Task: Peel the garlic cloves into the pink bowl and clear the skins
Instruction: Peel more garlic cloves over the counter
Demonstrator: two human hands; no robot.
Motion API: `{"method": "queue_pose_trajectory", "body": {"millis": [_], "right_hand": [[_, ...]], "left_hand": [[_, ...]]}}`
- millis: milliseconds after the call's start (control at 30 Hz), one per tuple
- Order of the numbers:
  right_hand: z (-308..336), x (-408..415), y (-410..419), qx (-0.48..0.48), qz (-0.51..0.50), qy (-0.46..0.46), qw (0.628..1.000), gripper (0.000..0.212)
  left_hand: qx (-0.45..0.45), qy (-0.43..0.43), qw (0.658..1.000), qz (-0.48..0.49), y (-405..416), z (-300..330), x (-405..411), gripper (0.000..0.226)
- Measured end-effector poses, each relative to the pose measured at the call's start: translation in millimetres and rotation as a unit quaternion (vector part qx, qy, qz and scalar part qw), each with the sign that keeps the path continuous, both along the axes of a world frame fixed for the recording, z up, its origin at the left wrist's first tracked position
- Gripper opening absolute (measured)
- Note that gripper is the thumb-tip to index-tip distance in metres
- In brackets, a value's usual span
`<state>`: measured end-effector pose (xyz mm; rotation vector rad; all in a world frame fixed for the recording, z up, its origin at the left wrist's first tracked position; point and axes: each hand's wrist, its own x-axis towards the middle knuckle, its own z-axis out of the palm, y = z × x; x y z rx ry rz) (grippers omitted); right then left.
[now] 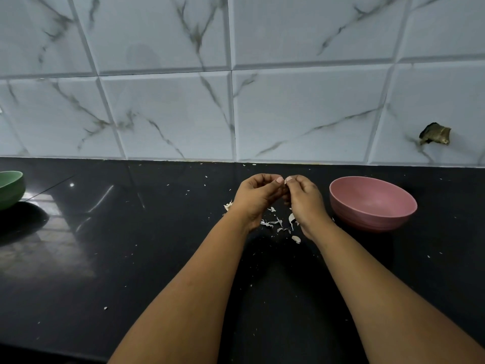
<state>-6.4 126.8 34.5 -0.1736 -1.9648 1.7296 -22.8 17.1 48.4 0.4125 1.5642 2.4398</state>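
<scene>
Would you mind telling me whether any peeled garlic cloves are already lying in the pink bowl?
No, the visible inside of the pink bowl is bare, while both hands work a clove beside it.

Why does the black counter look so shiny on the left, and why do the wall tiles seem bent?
Head view: the glossy counter mirrors light as pale glare patches at left; the wide-angle lens bows the tile lines; the hands cast a soft shadow toward the camera; the green bowl is cut by the frame edge.
</scene>
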Motion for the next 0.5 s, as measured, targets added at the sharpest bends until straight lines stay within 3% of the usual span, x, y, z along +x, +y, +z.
{"method": "queue_pose_trajectory", "body": {"millis": [300, 400, 500], "right_hand": [[3.4, 2.3, 1.8, -0.17, 0.011, 0.021, 0.985, 0.028], [3.8, 2.9, 6.6, -0.107, -0.022, 0.021, 0.994, 0.033], [0.1, 5.1, 10.3, 0.027, -0.053, 0.031, 0.998, 0.034]], "left_hand": [[0.067, -0.022, 0.997, 0.03, -3.8, 3.6, -5.1, 0.01], [0.081, -0.02, 0.996, 0.028, -5.0, 4.2, -6.3, 0.012], [0.087, -0.02, 0.996, 0.028, -6.0, 5.3, -7.0, 0.013]]}}
